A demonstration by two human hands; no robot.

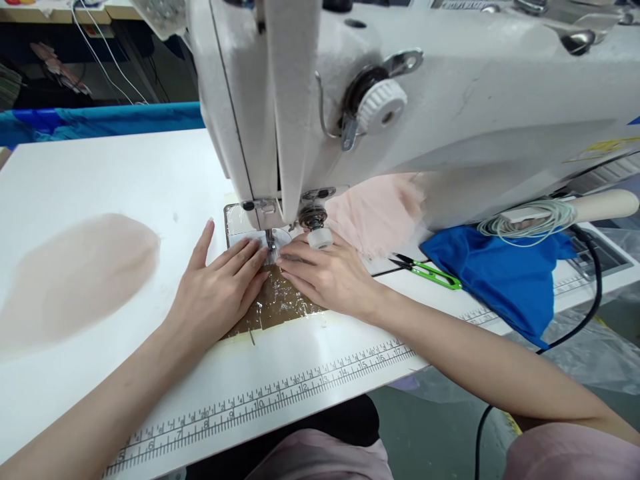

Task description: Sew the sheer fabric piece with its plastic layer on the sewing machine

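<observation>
Beneath the needle and presser foot [271, 245] of a white sewing machine [240, 100], my two hands lie on either side. My left hand [217, 290] rests palm down to the left, fingers stretched out and little finger spread away. From the right, my right hand [330, 273] lies flat with its fingertips close to the foot; the thread tension knob partly covers it. Pale material [245, 237] shows around the fingertips, its outline mostly hidden. Under both hands is a brown, shiny taped plate [285, 297].
Pink sheer fabric [375, 213] lies behind my right hand. Green-handled thread snips [430, 272] and a blue cloth [500, 273] sit to the right, with coiled pale cord [530, 220] above. Another sheer piece [90, 273] lies left. A printed ruler [280, 393] follows the table's front edge.
</observation>
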